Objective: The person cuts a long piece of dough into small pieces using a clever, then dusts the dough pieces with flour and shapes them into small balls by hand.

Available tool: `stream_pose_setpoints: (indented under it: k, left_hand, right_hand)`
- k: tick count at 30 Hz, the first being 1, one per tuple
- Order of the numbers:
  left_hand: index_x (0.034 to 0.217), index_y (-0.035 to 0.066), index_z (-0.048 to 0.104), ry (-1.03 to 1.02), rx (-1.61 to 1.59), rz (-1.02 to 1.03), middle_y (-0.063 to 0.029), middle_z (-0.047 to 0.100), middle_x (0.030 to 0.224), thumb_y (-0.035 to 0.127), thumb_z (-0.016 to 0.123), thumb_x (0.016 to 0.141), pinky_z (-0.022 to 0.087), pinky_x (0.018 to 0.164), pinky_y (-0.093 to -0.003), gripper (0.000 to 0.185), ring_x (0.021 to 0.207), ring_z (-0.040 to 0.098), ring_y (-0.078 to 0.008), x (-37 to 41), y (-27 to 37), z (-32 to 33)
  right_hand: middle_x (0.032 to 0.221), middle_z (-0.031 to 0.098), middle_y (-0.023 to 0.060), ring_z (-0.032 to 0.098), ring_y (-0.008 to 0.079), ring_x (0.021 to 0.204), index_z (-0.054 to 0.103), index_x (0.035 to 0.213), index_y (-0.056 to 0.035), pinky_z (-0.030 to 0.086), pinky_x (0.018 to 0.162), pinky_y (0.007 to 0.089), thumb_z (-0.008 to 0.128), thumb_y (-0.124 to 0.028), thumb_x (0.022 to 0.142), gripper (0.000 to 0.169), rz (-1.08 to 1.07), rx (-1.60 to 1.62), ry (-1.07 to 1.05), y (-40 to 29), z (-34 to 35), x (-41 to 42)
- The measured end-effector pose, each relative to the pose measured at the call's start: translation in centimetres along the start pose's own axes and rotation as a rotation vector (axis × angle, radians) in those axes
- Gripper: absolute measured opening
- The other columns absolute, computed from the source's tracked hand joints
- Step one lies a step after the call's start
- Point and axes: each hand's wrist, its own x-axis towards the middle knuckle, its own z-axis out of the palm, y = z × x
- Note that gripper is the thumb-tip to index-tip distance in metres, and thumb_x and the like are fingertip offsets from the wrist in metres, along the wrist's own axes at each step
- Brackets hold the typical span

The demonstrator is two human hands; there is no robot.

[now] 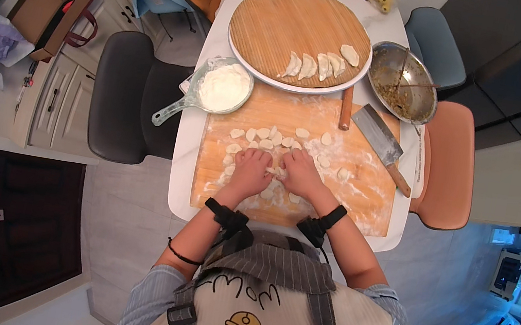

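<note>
My left hand (252,170) and my right hand (299,171) rest low over a floured wooden board (357,204), fingers curled among flattened pieces of dough. Small dough bits (278,171) show between the two hands; whether either hand grips one is hidden by the fingers. More dough pieces (266,144) lie just beyond and beside the hands. Behind the board, several folded dumplings (308,67) sit along the near right part of a round wooden tray (288,27). A wooden rolling pin (346,109) lies between the tray and the board's far edge.
A cleaver (379,134) lies across the board's right edge. At the back left stands a handled strainer-like bowl of flour (224,87). A steel bowl (418,70) with filling and chopsticks stands at the back right. Chairs flank the table, a black one (122,95) and an orange one (448,165).
</note>
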Motion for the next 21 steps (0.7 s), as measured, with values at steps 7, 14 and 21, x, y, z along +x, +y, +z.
stream_pose_setpoints:
  k: [7, 14, 21]
  left_hand:
    - [0.104, 0.009, 0.055, 0.13, -0.195, -0.054, -0.0095, 0.057, 0.101, 0.015, 0.064, 0.077, 0.029, 0.091, -0.0413, 0.029, 0.097, 0.053, -0.0271, -1.0, -0.7, -0.8]
    - [0.119, 0.009, 0.053, -0.153, -1.027, -0.209, -0.0016, 0.058, 0.097, 0.027, 0.053, 0.092, 0.045, 0.073, -0.0261, 0.032, 0.086, 0.054, -0.0116, 0.0, 1.4, -2.1]
    - [0.117, 0.007, 0.052, -0.35, -1.114, -0.33, 0.0019, 0.056, 0.094, 0.028, 0.049, 0.095, 0.044, 0.065, -0.0203, 0.03, 0.075, 0.052, -0.0068, -0.7, 2.1, -3.5]
  right_hand:
    - [0.094, 0.059, 0.0125, 0.055, 0.0285, 0.096, 0.054, 0.1, -0.0063, 0.04, 0.087, 0.0372, 0.066, -0.006, 0.069, 0.034, -0.024, 0.134, 0.091, 0.1, -0.9, -2.1]
    - [0.099, 0.06, 0.0114, 0.059, 0.0246, 0.092, 0.052, 0.111, -0.0057, 0.048, 0.075, 0.0306, 0.065, -0.002, 0.074, 0.04, 0.234, 0.735, 0.211, -3.8, -3.4, -1.5]
    - [0.098, 0.059, 0.005, 0.054, 0.013, 0.076, 0.057, 0.112, -0.0066, 0.046, 0.066, 0.0263, 0.065, -0.006, 0.08, 0.034, 0.181, 0.745, 0.011, -4.0, -4.7, -1.4]
